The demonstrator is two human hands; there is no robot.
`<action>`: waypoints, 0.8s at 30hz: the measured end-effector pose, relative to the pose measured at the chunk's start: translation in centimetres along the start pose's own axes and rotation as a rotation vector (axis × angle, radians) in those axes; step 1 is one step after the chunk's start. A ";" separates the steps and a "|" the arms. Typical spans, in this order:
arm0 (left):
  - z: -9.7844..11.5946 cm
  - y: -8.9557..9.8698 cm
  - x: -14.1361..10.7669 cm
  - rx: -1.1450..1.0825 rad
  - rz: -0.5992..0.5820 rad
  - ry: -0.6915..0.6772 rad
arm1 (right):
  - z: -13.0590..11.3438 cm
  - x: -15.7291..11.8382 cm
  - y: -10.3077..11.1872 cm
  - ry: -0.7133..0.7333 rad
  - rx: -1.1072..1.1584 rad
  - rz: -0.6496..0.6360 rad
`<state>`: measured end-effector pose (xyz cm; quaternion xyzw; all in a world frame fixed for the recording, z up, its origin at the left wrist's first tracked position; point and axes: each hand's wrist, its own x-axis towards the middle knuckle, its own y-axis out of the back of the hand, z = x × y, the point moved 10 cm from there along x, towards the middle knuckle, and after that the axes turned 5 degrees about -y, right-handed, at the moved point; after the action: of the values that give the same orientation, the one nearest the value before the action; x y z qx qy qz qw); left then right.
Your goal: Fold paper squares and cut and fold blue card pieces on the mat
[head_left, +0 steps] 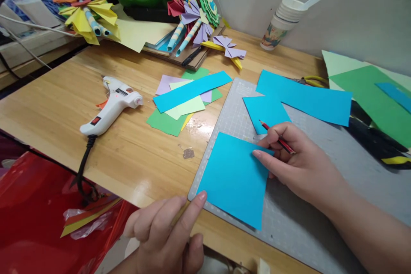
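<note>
A blue paper square (237, 175) lies over the front left corner of the grey cutting mat (302, 218). My right hand (297, 165) grips a short red-and-black pencil (282, 142), its point up and to the left. That hand's thumb and fingers also pinch the square's upper right corner. At the lower left corner, the index fingertip of my left hand (170, 227) touches the paper; its other fingers are loosely bent and hold nothing. Behind the pencil are a smaller blue piece (265, 111) and a long blue strip (308, 98).
A white glue gun (112, 107) lies left on the wooden table (64, 90), near coloured paper scraps (170, 122). Paper flower crafts (192, 17) stand at the back. A paper cup (274, 30) is by the wall, green sheets (369, 90) at right. A red bag (28, 214) hangs below.
</note>
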<state>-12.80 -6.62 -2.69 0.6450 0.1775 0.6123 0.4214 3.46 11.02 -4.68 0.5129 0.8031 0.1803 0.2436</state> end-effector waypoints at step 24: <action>-0.2 -0.1 -0.7 0.001 -0.019 -0.023 | -1.5 -0.1 0.3 0.076 -0.232 0.091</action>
<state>-13.08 -6.99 -3.23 0.6505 0.1789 0.6009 0.4287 2.86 11.02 -3.28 0.5100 0.7614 0.3023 0.2623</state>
